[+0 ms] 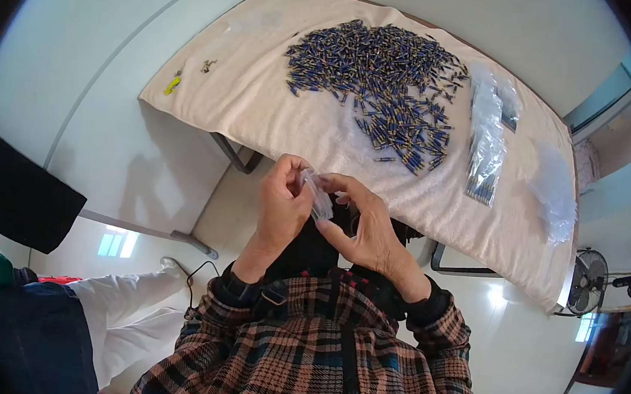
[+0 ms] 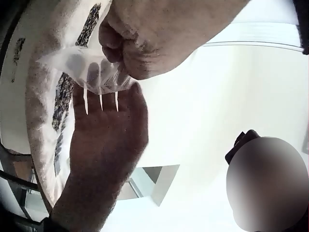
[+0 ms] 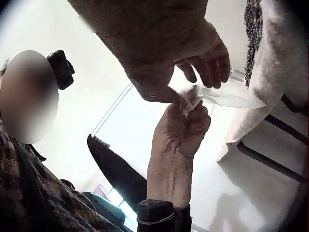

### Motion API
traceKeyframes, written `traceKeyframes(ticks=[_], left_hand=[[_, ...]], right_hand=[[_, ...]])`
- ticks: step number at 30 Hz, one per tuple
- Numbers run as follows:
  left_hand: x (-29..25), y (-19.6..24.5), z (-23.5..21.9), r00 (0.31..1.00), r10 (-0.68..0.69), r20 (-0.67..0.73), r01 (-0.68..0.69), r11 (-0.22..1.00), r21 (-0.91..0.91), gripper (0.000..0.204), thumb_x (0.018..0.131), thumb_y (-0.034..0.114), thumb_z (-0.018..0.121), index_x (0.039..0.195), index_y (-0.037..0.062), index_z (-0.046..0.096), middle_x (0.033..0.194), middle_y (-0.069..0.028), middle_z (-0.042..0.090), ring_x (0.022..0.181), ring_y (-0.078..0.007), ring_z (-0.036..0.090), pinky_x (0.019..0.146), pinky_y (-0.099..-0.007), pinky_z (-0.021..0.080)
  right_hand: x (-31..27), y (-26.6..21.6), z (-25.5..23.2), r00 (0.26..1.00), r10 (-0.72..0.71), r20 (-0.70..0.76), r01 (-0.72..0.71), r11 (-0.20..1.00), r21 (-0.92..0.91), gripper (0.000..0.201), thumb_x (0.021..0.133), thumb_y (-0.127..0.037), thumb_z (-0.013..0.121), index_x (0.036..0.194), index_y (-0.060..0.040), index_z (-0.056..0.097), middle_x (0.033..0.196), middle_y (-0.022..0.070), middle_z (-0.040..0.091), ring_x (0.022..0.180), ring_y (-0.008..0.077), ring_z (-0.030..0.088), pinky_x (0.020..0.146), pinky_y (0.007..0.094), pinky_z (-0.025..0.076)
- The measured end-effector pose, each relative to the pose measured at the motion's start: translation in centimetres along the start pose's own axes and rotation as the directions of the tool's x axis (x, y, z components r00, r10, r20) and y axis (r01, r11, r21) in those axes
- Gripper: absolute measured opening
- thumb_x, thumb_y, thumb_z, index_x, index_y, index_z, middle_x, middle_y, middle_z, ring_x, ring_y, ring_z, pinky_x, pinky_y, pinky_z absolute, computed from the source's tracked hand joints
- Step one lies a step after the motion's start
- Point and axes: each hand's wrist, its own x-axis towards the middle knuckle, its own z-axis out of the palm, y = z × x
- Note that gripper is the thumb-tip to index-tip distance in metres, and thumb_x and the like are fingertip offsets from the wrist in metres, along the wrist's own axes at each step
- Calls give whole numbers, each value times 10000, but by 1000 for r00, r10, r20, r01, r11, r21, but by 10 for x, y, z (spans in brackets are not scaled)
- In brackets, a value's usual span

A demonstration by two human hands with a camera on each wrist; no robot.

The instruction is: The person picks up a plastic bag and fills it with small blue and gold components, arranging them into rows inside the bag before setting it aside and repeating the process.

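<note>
My left hand [image 1: 283, 205] pinches one edge of a clear plastic bag [image 1: 319, 199], its fingers curled in tightly. On the bag's other side is my right hand [image 1: 365, 228], the thumb and fingers spanning it with the thumb against the plastic. Through the cloudy plastic [image 2: 89, 65], fingers of the right hand show in the left wrist view. Both hands are just in front of the table edge. Beyond them lies a large heap of small dark-blue tubes [image 1: 372, 59] with gold-coloured ends.
A pale cloth [image 1: 242, 89] covers the table. Filled clear packets [image 1: 484, 155] lie right of the heap, with a pile of clear plastic bags [image 1: 553, 195] farther right. Keys [image 1: 207, 66] and a yellow item [image 1: 172, 85] are at left. A fan [image 1: 588, 281] and another person's legs [image 1: 126, 304] flank the workspace.
</note>
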Motion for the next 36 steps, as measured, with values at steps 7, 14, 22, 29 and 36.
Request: traceKeyframes(ticks=[7, 14, 22, 29, 36], left_hand=[[-8, 7, 9, 993, 111, 29, -114, 940, 323, 175, 750, -46, 589, 828, 34, 455, 670, -107, 535, 556, -213, 544, 517, -313, 423], [2, -2, 10, 905, 424, 28, -389, 801, 454, 186, 689, -96, 564, 725, 22, 424, 580, -66, 400, 486, -139, 379, 462, -274, 334], [1, 1, -1, 975, 224, -16, -206, 922, 327, 167, 676, -61, 550, 687, 20, 405, 579, -94, 399, 500, -193, 402, 461, -302, 329], [-2, -14, 5, 974, 223, -30, -199, 918, 344, 195, 671, 9, 580, 654, 17, 386, 548, -78, 346, 511, -170, 351, 465, -320, 309], [-6, -9, 18, 947, 315, 55, -309, 858, 409, 210, 662, -55, 547, 650, 21, 352, 577, -115, 309, 523, -233, 317, 473, -349, 271]], right_hand=[[5, -4, 15, 978, 87, -191, -124, 974, -190, 374, 761, -37, 608, 1126, -23, 529, 1031, 155, 613, 920, 268, 625, 725, 343, 496], [10, 17, 4, 940, 213, -267, -266, 948, -178, 245, 778, -33, 608, 1009, -18, 527, 992, 139, 620, 807, 273, 641, 601, 326, 507], [-10, -11, 11, 929, -205, -308, 75, 920, -385, 179, 761, -6, 609, 929, -48, 564, 936, 105, 650, 718, 245, 645, 548, 295, 497], [-24, -2, 26, 891, -423, -165, 252, 763, -596, 206, 731, -8, 582, 931, -48, 557, 837, 87, 629, 620, 216, 615, 514, 291, 492], [-26, 9, 26, 1000, -18, 8, 18, 753, -658, 184, 736, -120, 570, 896, -30, 559, 688, 86, 561, 547, 289, 592, 468, 371, 468]])
